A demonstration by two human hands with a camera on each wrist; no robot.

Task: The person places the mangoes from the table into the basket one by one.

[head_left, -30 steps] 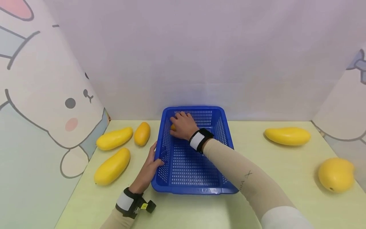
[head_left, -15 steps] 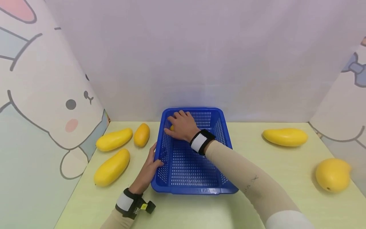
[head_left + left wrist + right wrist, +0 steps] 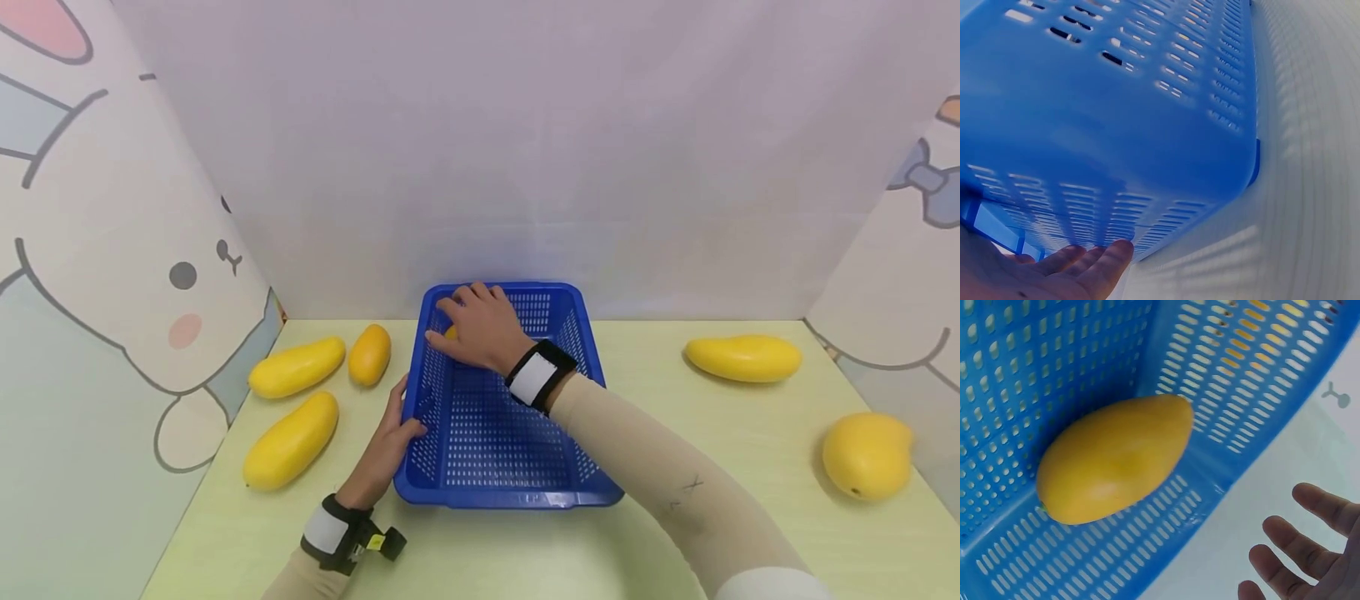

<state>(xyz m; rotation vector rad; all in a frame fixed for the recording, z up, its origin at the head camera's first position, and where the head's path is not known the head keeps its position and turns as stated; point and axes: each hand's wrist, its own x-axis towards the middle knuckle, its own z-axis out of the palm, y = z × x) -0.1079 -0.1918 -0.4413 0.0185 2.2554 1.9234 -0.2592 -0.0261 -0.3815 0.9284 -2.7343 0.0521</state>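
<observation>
A blue perforated plastic basket [image 3: 510, 498] stands on the table. My left hand [image 3: 387, 446] grips its left rim, the thumb over the top and the fingers [image 3: 1100, 265] against the outer wall. Inside the basket, in a far corner, lies a yellow mango [image 3: 1116, 459]; in the head view only a sliver of it shows beneath my right hand [image 3: 483, 332]. That hand hovers over the basket's far left part. Its fingers [image 3: 1300, 540] are extended and spread apart, and the right wrist view shows them separated from the mango.
Left of the basket lie a small orange-yellow mango [image 3: 370, 355] and two long yellow fruits, one behind [image 3: 297, 367] and one in front [image 3: 291, 442]. To the right are another long yellow fruit [image 3: 743, 358] and a rounder one [image 3: 867, 457]. A pale wall [image 3: 525, 167] stands behind.
My right hand has risen a little off the mango and its fingers have spread. The left hand keeps its grip on the basket, and the mango stays in the corner.
</observation>
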